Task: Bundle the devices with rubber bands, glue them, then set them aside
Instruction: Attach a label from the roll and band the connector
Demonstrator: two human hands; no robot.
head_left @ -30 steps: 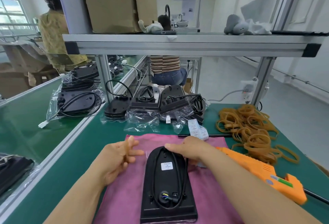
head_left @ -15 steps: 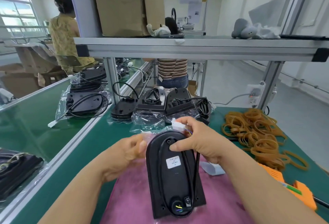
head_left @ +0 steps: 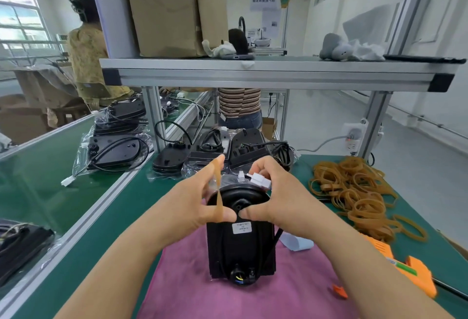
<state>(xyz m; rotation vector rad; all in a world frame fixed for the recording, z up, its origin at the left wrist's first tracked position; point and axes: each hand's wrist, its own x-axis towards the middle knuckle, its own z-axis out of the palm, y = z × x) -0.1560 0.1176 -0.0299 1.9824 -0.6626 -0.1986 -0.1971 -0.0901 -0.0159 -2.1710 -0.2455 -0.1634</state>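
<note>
A black oval device [head_left: 240, 247] with a white label stands tilted up on the pink cloth [head_left: 243, 293], its cable looped around it. My right hand [head_left: 276, 197] grips its top end, thumb on its face, with the white cable connector [head_left: 259, 180] under the fingers. My left hand [head_left: 195, 199] holds a tan rubber band [head_left: 217, 192] stretched between forefinger and thumb, just left of the device's top. An orange glue gun [head_left: 407, 270] lies on the table at the right.
A heap of tan rubber bands [head_left: 354, 192] lies on the green table at the right. Several bagged black devices [head_left: 220, 149] crowd the back under the aluminium shelf [head_left: 266, 73]; more bagged devices [head_left: 114, 149] sit at the left. A small white paper [head_left: 296, 242] lies beside the device.
The device went from lying flat on the cloth to raised on its lower end, gripped by my right hand. My left hand now stretches a rubber band beside the device's top.
</note>
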